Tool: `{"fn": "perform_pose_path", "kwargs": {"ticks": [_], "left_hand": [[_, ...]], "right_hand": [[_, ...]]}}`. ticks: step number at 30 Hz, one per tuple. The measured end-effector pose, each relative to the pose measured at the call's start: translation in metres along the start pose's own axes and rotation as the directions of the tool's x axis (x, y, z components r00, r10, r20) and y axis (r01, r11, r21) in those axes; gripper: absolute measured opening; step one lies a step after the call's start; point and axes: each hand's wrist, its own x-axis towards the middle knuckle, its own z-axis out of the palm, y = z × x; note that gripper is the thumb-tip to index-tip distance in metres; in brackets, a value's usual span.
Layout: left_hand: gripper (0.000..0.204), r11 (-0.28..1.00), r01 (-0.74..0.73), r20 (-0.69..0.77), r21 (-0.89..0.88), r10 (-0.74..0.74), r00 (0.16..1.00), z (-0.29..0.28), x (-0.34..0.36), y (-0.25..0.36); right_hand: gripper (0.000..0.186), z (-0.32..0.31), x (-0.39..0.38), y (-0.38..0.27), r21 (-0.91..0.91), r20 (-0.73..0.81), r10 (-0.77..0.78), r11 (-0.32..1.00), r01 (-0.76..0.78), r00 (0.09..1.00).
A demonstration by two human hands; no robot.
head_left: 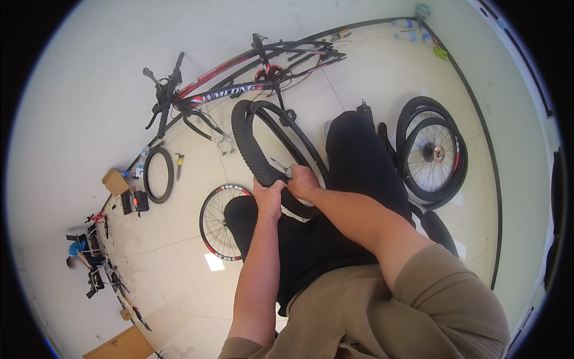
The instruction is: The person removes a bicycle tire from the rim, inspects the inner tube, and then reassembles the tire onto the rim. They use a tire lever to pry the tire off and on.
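A knobby black bicycle tire [244, 139] stands in front of me between my knees. My left hand [268, 198] is closed round its lower left side, thumb on the tread. Right beside it, my right hand [304, 182] is closed on what looks like a screwdriver [288, 172], with a grey handle and a thin metal shaft pointing up and left over the tire's opening. A thinner black inner tube [291, 119] loops along the tire's far and right side. Part of the tire's lower edge is hidden by my hands and leg.
A red and black bicycle frame [224, 93] leans along the far wall. Spoked wheels lie to the right [427, 152] and by my left knee [210, 220]. Another tire [158, 175], a yellow tool [179, 164] and a box [115, 181] lie left. A person [76, 250] is at far left.
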Motion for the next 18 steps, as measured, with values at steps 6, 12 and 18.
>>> {"fn": "perform_pose_path", "kwargs": {"ticks": [6,12,18], "left_hand": [[0.045,0.998,-0.054,-0.038,0.025,0.055,0.998,-0.001,-0.002,-0.004],[0.048,0.998,-0.045,-0.021,0.050,0.046,0.999,-0.002,-0.001,-0.008],[0.052,0.997,0.028,0.033,-0.071,-0.026,0.999,-0.006,-0.005,0.000]], "right_hand": [[0.018,0.001,0.005,0.001,-0.003,-0.003,0.053,0.999,-0.053,0.999],[0.021,0.000,0.009,0.001,0.013,0.001,0.057,0.998,-0.057,0.998],[0.027,-0.001,0.004,-0.008,0.201,-0.017,-0.194,0.960,0.193,0.981]]}}
